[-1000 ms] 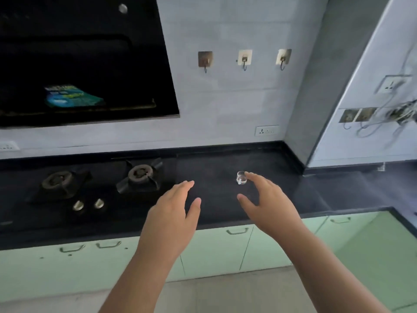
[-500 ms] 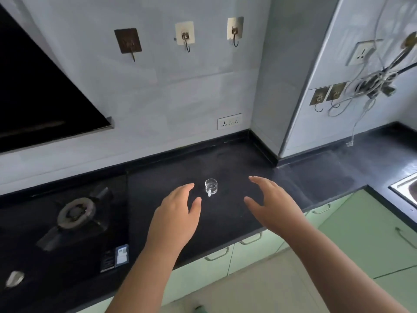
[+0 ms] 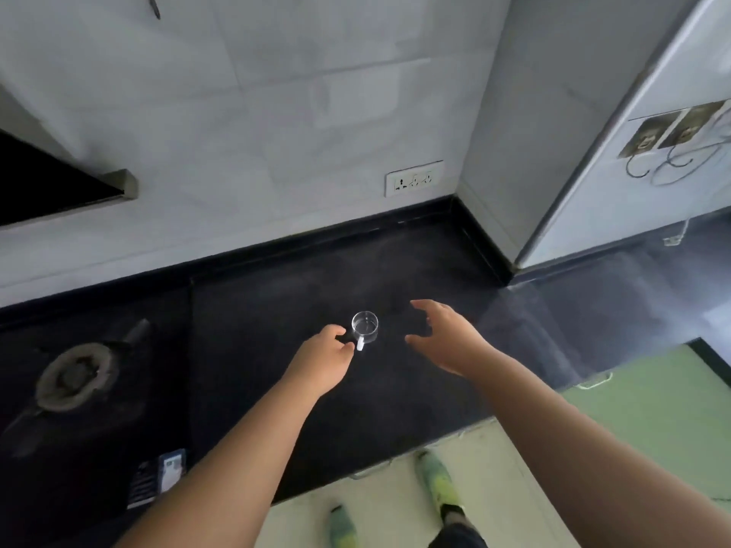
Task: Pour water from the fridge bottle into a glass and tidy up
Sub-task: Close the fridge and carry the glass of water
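A small clear glass (image 3: 364,327) with a handle stands upright on the black counter (image 3: 277,310), and both hands flank it. The left hand (image 3: 322,363) sits just to the left of the glass, its fingers curled inward at the handle, which points toward the person. Whether the fingertips actually touch or pinch the handle cannot be told from this view (the fingers cover that spot, and the picture is a little soft there). The right hand (image 3: 443,340) hovers to the right of the glass, apart from it, with fingers spread and loosely bent and the thumb stretched toward the glass; it has hold of nothing.

Measured from the two hands, the rest lies like this. Well to the left of the left hand is a gas burner (image 3: 75,375) set in the dark stove top, and nearer the person on that side a small sticker label (image 3: 164,478) shows on the stove's front part. Beyond the hands, on the pale tiled wall, sits a white wall socket (image 3: 414,178). Far to the right of the right hand, two hooks (image 3: 668,130) are stuck to a white surface with a thin wire looped below them. Below the forearms, past the counter edge, two feet in green shoes (image 3: 437,482) stand on the light floor, with pale green cabinet fronts (image 3: 652,409) to the right.
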Tool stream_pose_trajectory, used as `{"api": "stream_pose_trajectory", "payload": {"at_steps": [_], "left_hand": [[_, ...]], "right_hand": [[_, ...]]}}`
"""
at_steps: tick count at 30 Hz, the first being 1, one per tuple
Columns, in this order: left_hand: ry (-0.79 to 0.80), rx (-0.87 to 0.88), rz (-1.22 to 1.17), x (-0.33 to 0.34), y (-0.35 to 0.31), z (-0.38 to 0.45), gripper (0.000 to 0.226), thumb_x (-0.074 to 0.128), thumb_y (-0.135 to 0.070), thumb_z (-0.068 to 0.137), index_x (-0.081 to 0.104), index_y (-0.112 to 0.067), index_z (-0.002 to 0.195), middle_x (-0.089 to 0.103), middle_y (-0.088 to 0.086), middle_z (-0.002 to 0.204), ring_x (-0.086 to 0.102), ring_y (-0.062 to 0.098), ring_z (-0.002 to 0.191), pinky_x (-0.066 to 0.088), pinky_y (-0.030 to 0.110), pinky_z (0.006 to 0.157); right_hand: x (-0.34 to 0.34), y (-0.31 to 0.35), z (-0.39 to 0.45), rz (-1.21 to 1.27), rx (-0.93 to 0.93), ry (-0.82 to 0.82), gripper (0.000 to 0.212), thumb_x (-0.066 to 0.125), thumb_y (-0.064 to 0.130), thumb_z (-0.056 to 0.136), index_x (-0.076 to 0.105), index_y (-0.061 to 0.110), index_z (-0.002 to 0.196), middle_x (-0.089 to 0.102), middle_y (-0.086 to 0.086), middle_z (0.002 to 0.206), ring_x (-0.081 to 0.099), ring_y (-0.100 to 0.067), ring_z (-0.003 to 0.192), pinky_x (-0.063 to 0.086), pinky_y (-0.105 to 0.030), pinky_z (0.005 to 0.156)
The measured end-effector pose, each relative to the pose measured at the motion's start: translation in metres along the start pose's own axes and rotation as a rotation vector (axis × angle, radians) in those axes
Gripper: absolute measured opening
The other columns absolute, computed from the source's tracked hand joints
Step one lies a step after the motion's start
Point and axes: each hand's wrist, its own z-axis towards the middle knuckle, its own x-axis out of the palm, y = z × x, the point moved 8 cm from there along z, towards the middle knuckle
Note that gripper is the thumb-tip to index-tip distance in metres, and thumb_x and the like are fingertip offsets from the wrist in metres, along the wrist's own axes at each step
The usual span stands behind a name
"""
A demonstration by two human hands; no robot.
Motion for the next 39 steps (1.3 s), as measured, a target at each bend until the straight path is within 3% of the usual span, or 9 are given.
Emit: {"api": "stream_pose_trajectory", "payload": {"at_steps": [4, 9, 13, 16, 19, 24, 28, 33, 39], "left_hand": [[0.022, -0.166, -0.166, 0.031, 0.022, 0.035, 0.049, 0.053, -0.044, 0.1, 0.048, -0.027, 0.146, 0.067, -0.002, 0.12, 0.071, 0.017, 0.102, 0.057, 0.039, 0.095], [0.007, -0.299, -0.298, 0.064, 0.034, 0.062, 0.04, 0.054, -0.038, 0.101, 0.051, -0.027, 0.139, 0.073, 0.001, 0.104, 0.076, 0.017, 0.088, 0.063, 0.041, 0.085], [-0.059, -0.401, -0.62, 0.083, 0.029, 0.071, 0.026, 0.056, -0.031, 0.104, 0.06, -0.021, 0.128, 0.073, 0.006, 0.109, 0.075, 0.017, 0.093, 0.06, 0.032, 0.082], [-0.074, -0.479, -0.799, 0.097, 0.028, 0.074, 0.024, 0.052, -0.029, 0.106, 0.064, -0.016, 0.122, 0.072, 0.007, 0.11, 0.074, 0.017, 0.097, 0.061, 0.031, 0.087], [-0.09, -0.539, -0.857, 0.105, 0.029, 0.074, 0.022, 0.048, -0.021, 0.106, 0.066, -0.009, 0.111, 0.069, 0.009, 0.104, 0.07, 0.018, 0.09, 0.06, 0.033, 0.092], [-0.157, -0.421, -0.827, 0.086, 0.01, 0.058, 0.026, 0.041, -0.026, 0.11, 0.063, -0.014, 0.101, 0.068, 0.006, 0.101, 0.069, 0.015, 0.088, 0.06, 0.034, 0.094], [-0.215, -0.276, -0.65, 0.044, -0.021, 0.033, 0.031, 0.035, -0.035, 0.112, 0.061, -0.02, 0.103, 0.069, 0.001, 0.101, 0.07, 0.013, 0.094, 0.059, 0.036, 0.096], [-0.352, -0.112, -0.593, -0.022, -0.06, -0.022, 0.031, 0.035, -0.034, 0.112, 0.06, -0.024, 0.097, 0.066, -0.005, 0.089, 0.065, 0.005, 0.078, 0.055, 0.017, 0.076], [-0.514, -0.081, -0.494, -0.069, -0.074, -0.1, 0.029, 0.036, -0.04, 0.111, 0.056, -0.034, 0.091, 0.069, -0.006, 0.09, 0.069, 0.007, 0.083, 0.057, 0.026, 0.081]], "right_hand": [[0.026, -0.007, 0.064, -0.058, -0.039, 0.138, 0.078, 0.073, 0.032, 0.091, 0.035, 0.027, 0.158, 0.043, -0.003, 0.158, 0.049, -0.022, 0.141, 0.043, -0.033, 0.111], [0.07, 0.002, 0.122, -0.141, -0.149, 0.306, 0.089, 0.071, 0.018, 0.088, 0.024, 0.024, 0.163, 0.033, -0.003, 0.166, 0.039, -0.026, 0.149, 0.039, -0.035, 0.116], [0.103, 0.0, 0.144, -0.156, -0.184, 0.388, 0.094, 0.069, 0.013, 0.085, 0.02, 0.028, 0.164, 0.038, -0.001, 0.163, 0.035, -0.029, 0.15, 0.042, -0.042, 0.115], [0.113, -0.005, 0.149, -0.141, -0.188, 0.377, 0.079, 0.068, 0.018, 0.087, 0.034, 0.029, 0.157, 0.055, -0.002, 0.145, 0.042, -0.03, 0.141, 0.047, -0.042, 0.108], [0.112, -0.007, 0.152, -0.079, -0.204, 0.341, 0.05, 0.067, 0.024, 0.088, 0.053, 0.032, 0.135, 0.064, 0.007, 0.119, 0.054, -0.026, 0.124, 0.054, -0.041, 0.094], [0.088, -0.001, 0.143, 0.057, -0.245, 0.333, 0.054, 0.082, 0.025, 0.083, 0.05, 0.024, 0.126, 0.064, 0.006, 0.115, 0.064, -0.01, 0.099, 0.057, -0.033, 0.087], [0.042, 0.022, 0.124, 0.19, -0.298, 0.312, 0.062, 0.087, 0.022, 0.079, 0.047, 0.026, 0.126, 0.063, 0.012, 0.119, 0.069, -0.007, 0.098, 0.06, -0.031, 0.088], [-0.019, 0.073, 0.089, 0.308, -0.449, 0.354, 0.068, 0.091, 0.02, 0.075, 0.058, 0.039, 0.132, 0.069, 0.018, 0.116, 0.071, 0.002, 0.096, 0.057, -0.022, 0.086], [-0.05, 0.138, 0.035, 0.347, -0.627, 0.511, 0.059, 0.092, 0.015, 0.074, 0.068, 0.039, 0.122, 0.076, 0.012, 0.114, 0.073, -0.008, 0.104, 0.059, -0.044, 0.097]]}}
